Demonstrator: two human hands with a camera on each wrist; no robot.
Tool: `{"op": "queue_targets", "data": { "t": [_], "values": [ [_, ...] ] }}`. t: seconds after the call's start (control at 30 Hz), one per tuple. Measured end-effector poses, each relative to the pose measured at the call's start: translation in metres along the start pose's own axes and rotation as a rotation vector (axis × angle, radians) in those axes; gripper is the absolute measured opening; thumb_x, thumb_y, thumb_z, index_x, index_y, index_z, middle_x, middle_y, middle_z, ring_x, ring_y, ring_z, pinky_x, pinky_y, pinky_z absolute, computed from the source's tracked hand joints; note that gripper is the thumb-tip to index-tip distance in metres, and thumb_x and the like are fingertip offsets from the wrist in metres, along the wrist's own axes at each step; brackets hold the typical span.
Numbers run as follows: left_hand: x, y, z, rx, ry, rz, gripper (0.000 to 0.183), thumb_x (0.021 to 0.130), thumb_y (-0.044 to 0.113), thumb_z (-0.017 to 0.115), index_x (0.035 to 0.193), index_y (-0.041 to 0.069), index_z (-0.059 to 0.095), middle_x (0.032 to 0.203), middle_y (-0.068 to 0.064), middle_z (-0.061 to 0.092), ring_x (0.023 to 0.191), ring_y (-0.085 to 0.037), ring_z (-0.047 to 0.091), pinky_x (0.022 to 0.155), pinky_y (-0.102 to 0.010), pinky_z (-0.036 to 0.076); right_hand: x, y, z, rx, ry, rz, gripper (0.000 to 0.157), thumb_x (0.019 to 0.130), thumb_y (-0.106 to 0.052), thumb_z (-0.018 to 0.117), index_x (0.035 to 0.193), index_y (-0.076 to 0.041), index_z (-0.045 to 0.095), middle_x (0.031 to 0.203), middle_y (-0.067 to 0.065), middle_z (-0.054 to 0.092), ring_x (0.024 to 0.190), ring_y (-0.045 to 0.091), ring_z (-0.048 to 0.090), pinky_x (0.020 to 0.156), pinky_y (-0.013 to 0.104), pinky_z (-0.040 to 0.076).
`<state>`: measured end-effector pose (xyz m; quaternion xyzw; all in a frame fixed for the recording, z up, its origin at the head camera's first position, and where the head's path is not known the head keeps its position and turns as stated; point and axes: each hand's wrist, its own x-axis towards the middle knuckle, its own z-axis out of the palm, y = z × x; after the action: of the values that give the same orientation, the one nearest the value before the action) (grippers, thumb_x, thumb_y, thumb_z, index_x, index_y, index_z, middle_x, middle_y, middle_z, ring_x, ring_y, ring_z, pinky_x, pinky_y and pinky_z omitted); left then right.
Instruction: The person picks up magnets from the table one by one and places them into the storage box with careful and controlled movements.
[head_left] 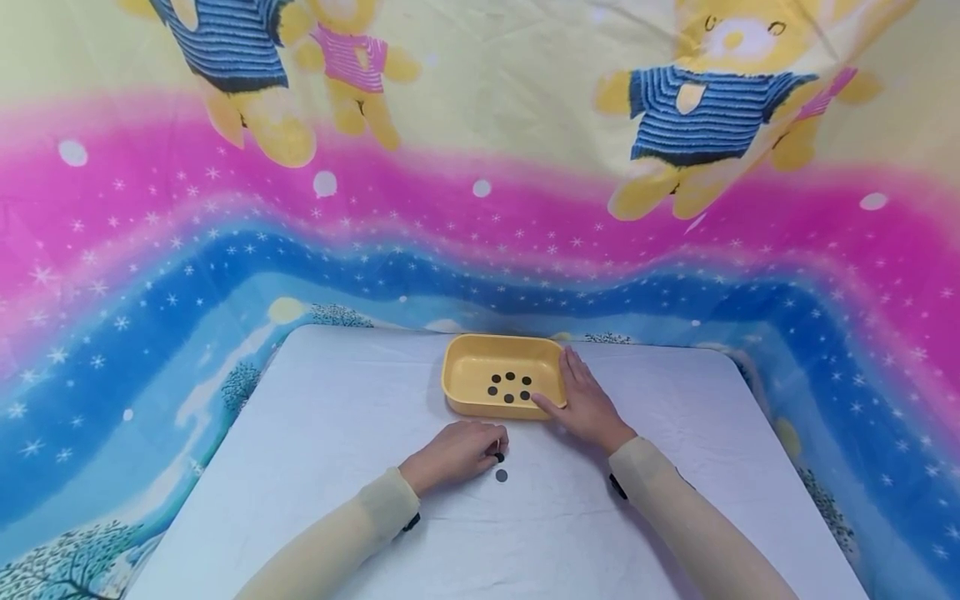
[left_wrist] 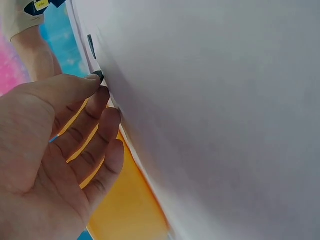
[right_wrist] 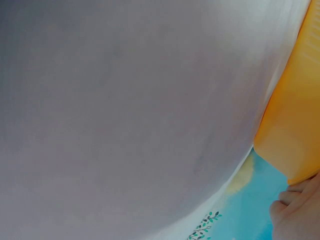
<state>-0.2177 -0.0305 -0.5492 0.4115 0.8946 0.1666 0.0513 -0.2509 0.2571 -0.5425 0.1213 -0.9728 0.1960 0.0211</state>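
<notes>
My left hand (head_left: 463,450) is low over the white table, in front of a yellow plastic box (head_left: 468,410). Its thumb and forefinger pinch a small black disc (head_left: 499,457), whose dark edge also shows at the thumb tip in the left wrist view. Just nearer to me, a second dark disc (head_left: 502,476) lies flat on the cloth. My right hand (head_left: 591,407) holds the box at its right end, fingers along the outside and thumb over the front rim. Several dark round discs (head_left: 510,377) lie spread on the box floor.
A white cloth (head_left: 360,375) covers the table. The box stands near the table's far edge. Behind and at both sides hangs a printed curtain (head_left: 480,242) with bears and snowflakes, close against the table edges.
</notes>
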Motion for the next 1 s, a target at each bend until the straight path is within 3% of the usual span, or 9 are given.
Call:
{"op": "queue_targets", "data": {
  "t": [0.37,0.53,0.73,1.0],
  "values": [
    [-0.004,-0.002,-0.005,-0.059,0.038,-0.015,0.012,0.1,0.019,0.076,0.106,0.028,0.07,0.09,0.018,0.062,0.079,0.001,0.057,0.072,-0.02,0.05,0.0,0.0,-0.001,0.002,-0.004,0.001,0.116,0.1,-0.083,0.043,0.171,-0.002,-0.001,0.18,0.014,-0.007,0.167,0.03,-0.004,0.135,0.05,0.009],
    [-0.005,-0.006,-0.008,-0.089,0.053,-0.035,0.013,0.101,0.021,0.074,0.106,0.031,0.069,0.09,0.02,0.062,0.078,0.001,0.058,0.07,-0.021,0.051,0.0,0.0,0.0,-0.003,0.013,-0.018,0.116,0.1,-0.08,0.046,0.17,0.001,0.002,0.179,0.018,-0.004,0.166,0.038,0.002,0.134,0.054,0.011],
    [-0.002,-0.005,-0.02,-0.124,0.089,-0.04,0.013,0.102,0.019,0.073,0.108,0.029,0.067,0.094,0.018,0.064,0.08,0.0,0.059,0.07,-0.022,0.052,0.0,0.002,0.002,-0.005,0.011,-0.008,0.117,0.099,-0.083,0.043,0.171,-0.001,0.0,0.18,0.015,-0.005,0.167,0.035,0.002,0.134,0.051,0.011],
    [0.003,0.0,-0.038,-0.163,0.107,-0.057,0.012,0.106,0.022,0.069,0.117,0.024,0.069,0.101,0.014,0.067,0.089,-0.001,0.061,0.079,-0.022,0.055,0.001,0.003,0.003,-0.004,0.016,-0.014,0.116,0.099,-0.083,0.043,0.171,-0.002,-0.001,0.18,0.017,-0.003,0.166,0.038,0.004,0.134,0.053,0.013]
  ]
}}
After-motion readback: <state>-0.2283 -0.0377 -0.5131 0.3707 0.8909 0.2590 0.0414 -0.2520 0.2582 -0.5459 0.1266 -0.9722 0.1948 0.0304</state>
